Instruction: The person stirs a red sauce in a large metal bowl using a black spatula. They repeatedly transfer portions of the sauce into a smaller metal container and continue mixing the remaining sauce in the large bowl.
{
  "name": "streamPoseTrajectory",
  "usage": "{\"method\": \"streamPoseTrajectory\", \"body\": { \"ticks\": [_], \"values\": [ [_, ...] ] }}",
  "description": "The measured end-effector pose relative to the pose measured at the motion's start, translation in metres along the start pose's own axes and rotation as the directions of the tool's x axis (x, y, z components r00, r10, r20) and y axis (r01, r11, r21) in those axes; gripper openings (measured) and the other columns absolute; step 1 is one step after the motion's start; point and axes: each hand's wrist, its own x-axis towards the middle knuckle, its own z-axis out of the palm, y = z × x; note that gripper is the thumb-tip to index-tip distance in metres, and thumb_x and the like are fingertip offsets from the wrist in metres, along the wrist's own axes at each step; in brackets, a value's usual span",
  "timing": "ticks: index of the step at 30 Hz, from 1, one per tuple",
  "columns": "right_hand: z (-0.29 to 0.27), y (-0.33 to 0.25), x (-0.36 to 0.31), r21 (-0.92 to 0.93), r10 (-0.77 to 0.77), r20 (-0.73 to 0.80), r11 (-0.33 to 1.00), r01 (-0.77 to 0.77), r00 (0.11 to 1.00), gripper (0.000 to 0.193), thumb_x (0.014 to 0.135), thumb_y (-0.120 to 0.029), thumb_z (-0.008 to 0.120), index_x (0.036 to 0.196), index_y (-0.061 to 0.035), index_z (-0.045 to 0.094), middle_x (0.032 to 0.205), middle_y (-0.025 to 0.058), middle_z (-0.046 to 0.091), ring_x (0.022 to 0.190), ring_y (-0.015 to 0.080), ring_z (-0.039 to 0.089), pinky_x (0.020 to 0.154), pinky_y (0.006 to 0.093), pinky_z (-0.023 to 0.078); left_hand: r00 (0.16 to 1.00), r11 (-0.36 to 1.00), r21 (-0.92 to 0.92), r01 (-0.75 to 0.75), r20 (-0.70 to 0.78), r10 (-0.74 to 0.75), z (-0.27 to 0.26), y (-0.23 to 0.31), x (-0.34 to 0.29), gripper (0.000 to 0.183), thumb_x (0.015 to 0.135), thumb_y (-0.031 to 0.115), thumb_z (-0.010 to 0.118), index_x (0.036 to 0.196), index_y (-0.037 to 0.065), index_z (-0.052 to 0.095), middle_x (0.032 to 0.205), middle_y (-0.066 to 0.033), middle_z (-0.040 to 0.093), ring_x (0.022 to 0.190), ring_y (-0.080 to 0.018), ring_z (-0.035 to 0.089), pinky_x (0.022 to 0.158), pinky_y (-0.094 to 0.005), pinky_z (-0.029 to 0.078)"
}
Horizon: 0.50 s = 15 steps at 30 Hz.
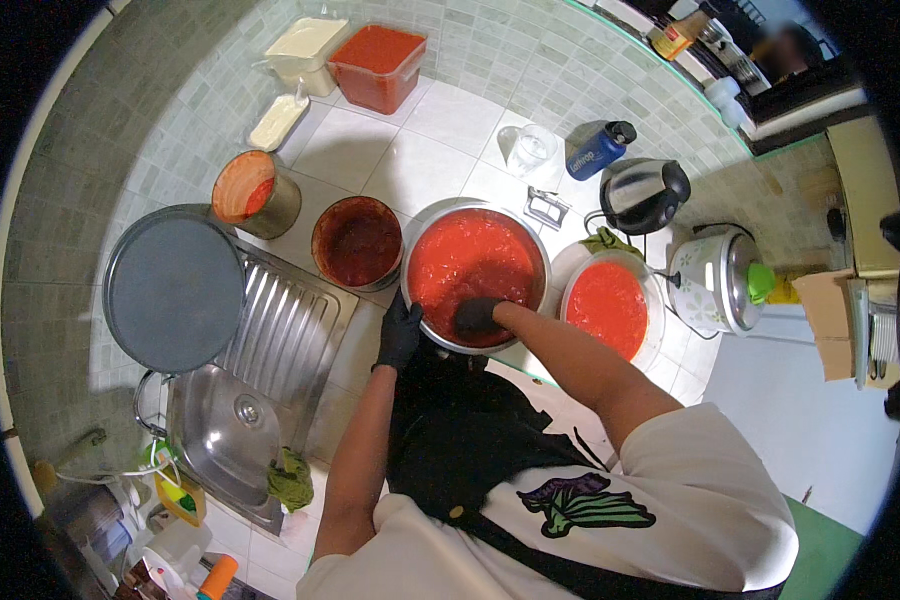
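Note:
A large round metal bowl (544, 250) of bright red sauce (465, 255) stands close in front of me, at the counter's near edge. My left hand (400, 335), in a black glove, grips this bowl at its near left side. Over the near part of the sauce, my right hand (478, 318), also black-gloved, reaches down into it; its fingers are hidden. Just left of the bowl is a pot (320, 228) with darker red sauce inside. To the right sits a pale tub (654, 305) holding more bright red sauce.
A sink (220, 430) with a drainboard lies left, beside a round grey tray (175, 290). At the back are a tall sauce-smeared container (270, 215), a clear red-filled tub (380, 85) and cream-filled tubs (305, 45). A blue bottle (600, 150), kettle (642, 195) and white cooker (705, 285) stand right.

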Motion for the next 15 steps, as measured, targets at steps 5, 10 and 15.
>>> {"method": "streamPoseTrajectory", "body": {
  "ticks": [5, 10, 15],
  "values": [
    [0.010, 0.000, 0.011, -0.003, 0.019, -0.017, 1.000, -0.019, 1.000, 0.036, 0.090, -0.034, 0.055, 0.110, -0.0104, 0.073, 0.114, 0.0196, 0.071, 0.105, 0.0346, 0.068, 0.096, 0.0459, 0.050, 0.995, 0.995, 0.042, -0.091, -0.033, 0.093, 0.001, -0.003, 0.000, 0.056, 0.099, 0.019, 0.055, 0.151, 0.002, 0.040, 0.141, -0.0237, 0.057, 0.132, -0.0373, 0.054, 0.109, -0.0441, 0.043],
    [-0.002, 0.002, 0.020, -0.028, -0.005, -0.037, 1.000, 0.004, 0.999, 0.033, 0.089, -0.032, 0.057, 0.107, -0.0105, 0.074, 0.112, 0.0192, 0.071, 0.102, 0.0345, 0.069, 0.094, 0.0462, 0.051, 0.998, 0.995, 0.076, -0.058, 0.024, 0.056, -0.002, -0.020, 0.003, 0.059, 0.099, 0.021, 0.056, 0.152, 0.001, 0.038, 0.143, -0.0249, 0.055, 0.133, -0.0394, 0.053, 0.109, -0.0449, 0.043],
    [-0.012, -0.002, 0.016, -0.034, -0.044, -0.137, 0.999, 0.040, 0.990, 0.030, 0.088, -0.030, 0.058, 0.104, -0.0106, 0.074, 0.111, 0.0188, 0.071, 0.100, 0.0343, 0.069, 0.091, 0.0465, 0.051, 0.992, 0.980, 0.157, -0.125, -0.012, 0.128, 0.003, -0.028, 0.013, 0.061, 0.099, 0.024, 0.056, 0.152, 0.000, 0.037, 0.145, -0.0254, 0.053, 0.134, -0.0401, 0.052, 0.110, -0.0454, 0.042]
  ]
}}
